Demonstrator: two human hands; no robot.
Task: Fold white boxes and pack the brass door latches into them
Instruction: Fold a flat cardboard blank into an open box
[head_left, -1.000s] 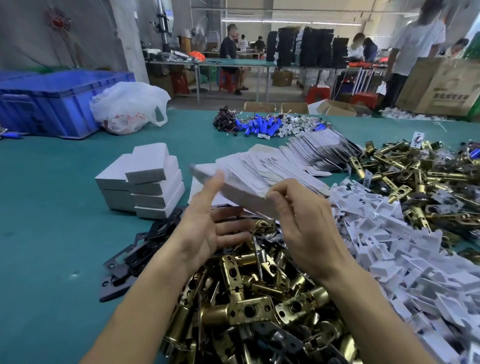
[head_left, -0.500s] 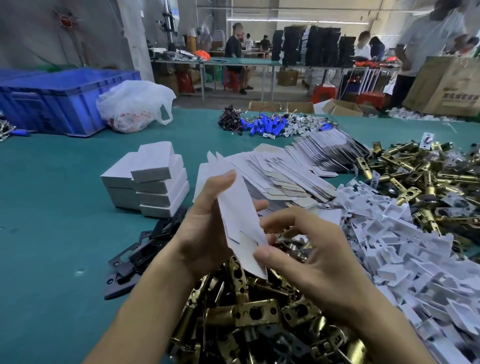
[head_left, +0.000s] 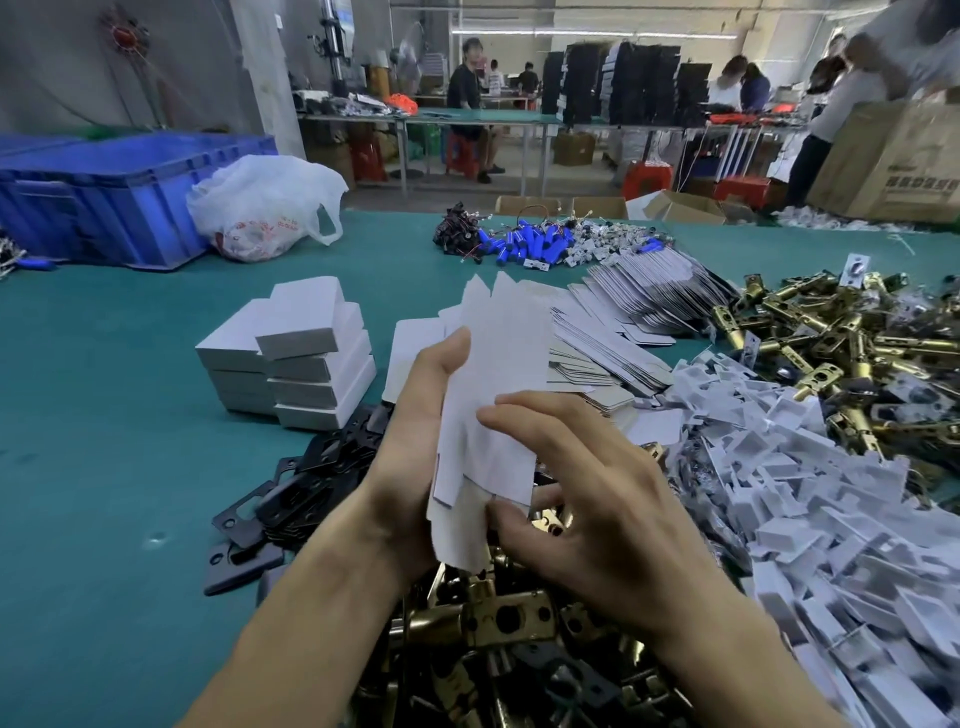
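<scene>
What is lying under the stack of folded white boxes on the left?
The stack of folded white boxes rests on the green table. Black metal plates lie beside its near edge; whether any reach underneath is hidden.

Print marks the cardboard carton (head_left: 906, 171) and plastic bag (head_left: 260, 208), but none is legible.

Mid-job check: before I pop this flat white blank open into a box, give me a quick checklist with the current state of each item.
1. Box blank held by both hands: ok, left hand behind it, right hand in front.
2. Blank still flat, not opened: ok.
3. Single blank, not two stuck together: cannot tell.
4. Brass latches within reach: ok, piled directly below the hands.
5. White inserts available: ok, heap to the right.
6. Finished boxes stacked clear of the work: ok, to the left.
</scene>
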